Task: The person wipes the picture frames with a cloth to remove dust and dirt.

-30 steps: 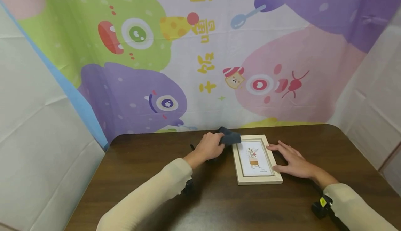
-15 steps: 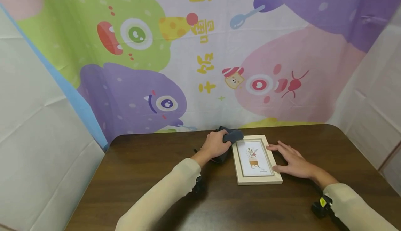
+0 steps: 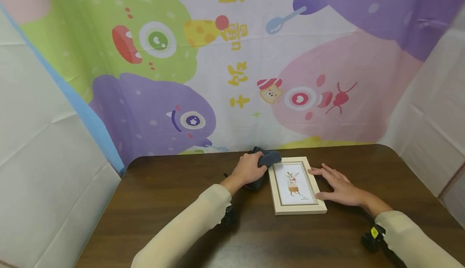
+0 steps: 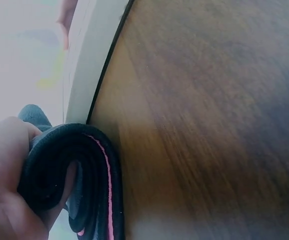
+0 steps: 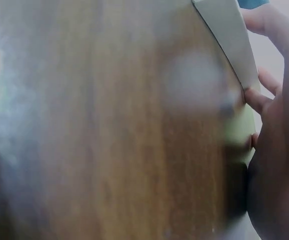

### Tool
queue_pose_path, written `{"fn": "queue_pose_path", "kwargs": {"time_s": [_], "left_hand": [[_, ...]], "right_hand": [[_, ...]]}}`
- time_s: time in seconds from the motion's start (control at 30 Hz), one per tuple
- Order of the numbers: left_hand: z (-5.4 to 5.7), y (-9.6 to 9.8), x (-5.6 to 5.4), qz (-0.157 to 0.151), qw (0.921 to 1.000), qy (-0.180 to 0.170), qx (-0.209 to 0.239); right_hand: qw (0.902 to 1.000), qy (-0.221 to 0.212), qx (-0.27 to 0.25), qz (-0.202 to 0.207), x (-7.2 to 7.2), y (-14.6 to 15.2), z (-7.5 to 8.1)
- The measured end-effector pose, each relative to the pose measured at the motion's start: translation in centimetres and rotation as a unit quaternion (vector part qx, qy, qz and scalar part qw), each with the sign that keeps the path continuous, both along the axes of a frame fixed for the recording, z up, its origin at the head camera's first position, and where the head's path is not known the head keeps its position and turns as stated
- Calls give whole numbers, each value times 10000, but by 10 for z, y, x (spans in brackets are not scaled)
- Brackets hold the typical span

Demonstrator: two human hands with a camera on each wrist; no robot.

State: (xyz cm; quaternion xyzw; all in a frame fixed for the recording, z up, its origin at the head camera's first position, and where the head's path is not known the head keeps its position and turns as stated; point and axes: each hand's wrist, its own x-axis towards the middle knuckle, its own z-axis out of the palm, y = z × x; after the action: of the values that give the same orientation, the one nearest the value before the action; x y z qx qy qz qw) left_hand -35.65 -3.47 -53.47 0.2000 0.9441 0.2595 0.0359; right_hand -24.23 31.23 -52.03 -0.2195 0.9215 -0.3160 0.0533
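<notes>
A cream picture frame [image 3: 298, 209] lies flat on the table, holding a print of a potted plant. My left hand [image 3: 248, 168] grips a folded dark blue-grey cloth [image 3: 269, 158] at the frame's top left corner. In the left wrist view the cloth [image 4: 112, 185] shows thick folds with a pink edge, right beside the frame's side [image 4: 92, 60]. On the opposite side, my right hand [image 3: 341, 188] rests its thumb and fingertips against the right edge, fingers spread. The right wrist view shows those fingers [image 5: 257, 100] at the frame's edge [image 5: 229, 42].
The dark brown wooden table [image 3: 174, 215] runs back to a printed cartoon cloth backdrop [image 3: 236, 130]. Pale panels [image 3: 47, 171] stand along both sides. A black wrist camera [image 3: 371, 241] hangs under the right sleeve.
My left hand has slid a little to the right with the cloth, then stayed nearly still over the last half second. The right hand and the picture frame keep their places.
</notes>
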Motion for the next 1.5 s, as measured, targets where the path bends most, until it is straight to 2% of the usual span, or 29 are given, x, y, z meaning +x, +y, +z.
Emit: {"fn": "queue_pose_path", "kwargs": {"time_s": [0.2,0.33,0.5,0.6,0.67,0.73,0.77,0.83,0.87,0.9,0.97,1.0,1.5], "left_hand": [[6,-2,7,-55,10000,18,63],[9,-3,10,-176,9998,89,-75],[-8,-7,5,-367,9987,185,-296],[-15,-10,8,-541,9976,292,-328],[-10,-10,18,-661,9967,312,-360],[8,-11,36,-757,9961,235,-383],[11,-12,44,-856,9950,341,-381],[33,-12,66,-937,9941,326,-447],[40,-13,75,-975,9934,360,-480],[51,-13,86,-986,9935,295,-490],[56,-14,97,-1023,9929,330,-513],[64,-13,105,-993,9934,208,-533],[57,-20,162,-1471,9867,529,-437]], "right_hand": [[9998,-172,-35,10,0,0,3],[9998,-210,-45,-12,-1,0,3],[9998,-216,-38,-22,-2,-1,3],[9997,-225,-32,-33,-2,-2,4],[9997,-230,-15,-32,-2,-2,4],[9997,-249,-11,-31,-2,-1,4],[9997,-254,-8,-28,-2,-1,4],[9997,-260,-16,-17,-2,-1,4],[9997,-259,-14,-17,-2,-1,4],[9997,-257,-13,-18,-2,-1,3],[9997,-252,-2,-19,-2,-1,3],[9997,-252,3,-21,-2,-1,3],[9998,-182,34,-36,-3,0,0]]}}
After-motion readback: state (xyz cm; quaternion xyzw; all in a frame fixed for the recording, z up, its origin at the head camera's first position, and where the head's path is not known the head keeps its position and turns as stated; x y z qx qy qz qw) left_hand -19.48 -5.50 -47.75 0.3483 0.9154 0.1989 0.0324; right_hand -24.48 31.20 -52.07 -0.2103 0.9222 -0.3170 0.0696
